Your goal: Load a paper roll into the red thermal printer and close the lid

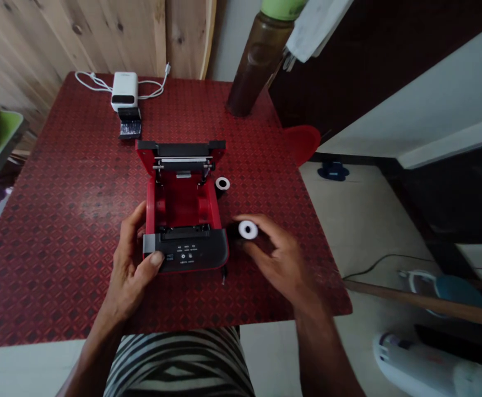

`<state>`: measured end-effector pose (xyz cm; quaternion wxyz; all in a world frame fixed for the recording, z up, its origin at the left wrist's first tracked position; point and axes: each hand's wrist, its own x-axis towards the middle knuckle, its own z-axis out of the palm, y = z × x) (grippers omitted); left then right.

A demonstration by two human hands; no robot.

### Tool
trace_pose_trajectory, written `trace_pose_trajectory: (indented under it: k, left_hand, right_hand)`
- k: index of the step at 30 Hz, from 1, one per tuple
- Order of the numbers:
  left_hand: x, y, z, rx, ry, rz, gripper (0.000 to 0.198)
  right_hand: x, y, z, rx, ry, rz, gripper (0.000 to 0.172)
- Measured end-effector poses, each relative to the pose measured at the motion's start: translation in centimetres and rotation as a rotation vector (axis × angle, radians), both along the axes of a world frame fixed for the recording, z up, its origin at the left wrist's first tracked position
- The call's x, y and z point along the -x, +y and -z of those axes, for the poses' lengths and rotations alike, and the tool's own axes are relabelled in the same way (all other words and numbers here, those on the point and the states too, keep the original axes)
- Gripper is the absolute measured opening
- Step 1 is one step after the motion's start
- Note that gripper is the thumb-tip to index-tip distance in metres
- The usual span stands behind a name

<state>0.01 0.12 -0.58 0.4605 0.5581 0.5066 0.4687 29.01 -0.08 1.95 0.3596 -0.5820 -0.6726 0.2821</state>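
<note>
A small red and black receipt printer (185, 252) stands on the table with its lid (180, 151) raised. Its red paper bay (179, 207) has no roll in it. My left hand (131, 270) grips the printer's front left corner, thumb on the black front panel and fingers along the side. Just right of the printer, my right hand (280, 256) has its thumb and fingers closed around a paper roll (242, 230), whose white end with a dark core faces up. A second roll (223, 183) stands beside the printer's right side, behind the first.
At the back left of the patterned red table (79, 259) lie a white device (124, 88) with a white cable and a small black piece (130, 124). A tall brown bottle (254, 60) with a green cap stands at the back right. A red stool (304, 144) is beyond the right edge.
</note>
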Motion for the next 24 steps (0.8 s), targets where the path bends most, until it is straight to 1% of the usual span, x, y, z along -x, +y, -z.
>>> trace_pose_trajectory:
  k: [1,2,4,5,6,7,9,11,12,14,17,21,24]
  left_hand:
    - [0.0,0.0,0.0,0.002,-0.014,0.008,0.079]
    - [0.0,0.0,0.1,0.002,-0.028,0.015,0.079]
    - [-0.1,-0.1,0.3,-0.004,-0.044,0.022,0.080]
    - [-0.1,-0.1,0.4,-0.005,-0.046,0.022,0.080]
    - [0.0,-0.2,0.5,-0.006,-0.047,0.021,0.079]
    - [0.0,-0.2,0.6,-0.006,-0.049,0.019,0.078]
    - [0.0,-0.3,0.7,-0.007,-0.055,0.020,0.076]
    - [0.0,-0.4,0.7,-0.008,-0.061,0.036,0.074]
    - [-0.1,-0.4,0.7,-0.007,-0.065,0.043,0.074]
    - [-0.1,-0.4,0.6,0.001,-0.072,0.050,0.074]
    - [-0.1,-0.4,0.5,0.003,-0.071,0.041,0.076]
    - [0.0,-0.2,0.5,0.005,-0.073,0.045,0.077]
    - [0.0,-0.3,0.5,0.020,-0.079,0.045,0.076]
  right_hand:
    - [-0.2,0.0,-1.5,-0.028,-0.029,-0.013,0.039]
    - [-0.2,0.2,-3.1,-0.057,-0.063,-0.061,0.040]
    - [0.8,1.1,-5.9,-0.149,-0.187,-0.152,0.041]
    - [1.8,1.8,-7.0,-0.203,-0.282,-0.193,0.039]
    - [3.0,2.6,-7.7,-0.260,-0.378,-0.240,0.033]
    - [4.4,3.5,-8.2,-0.275,-0.485,-0.304,0.027]
    - [7.0,5.0,-8.5,-0.218,-0.708,-0.406,0.025]
    - [9.1,6.0,-8.6,-0.111,-0.868,-0.445,0.027]
    - [9.7,6.4,-8.7,-0.066,-0.908,-0.447,0.026]
    - [10.5,6.7,-8.9,-0.011,-0.922,-0.458,0.024]
    - [10.8,7.1,-8.9,0.001,-0.896,-0.467,0.026]
    - [10.9,8.0,-7.7,0.005,-0.919,-0.418,0.028]
    - [11.1,8.9,-6.7,0.060,-0.934,-0.415,0.032]
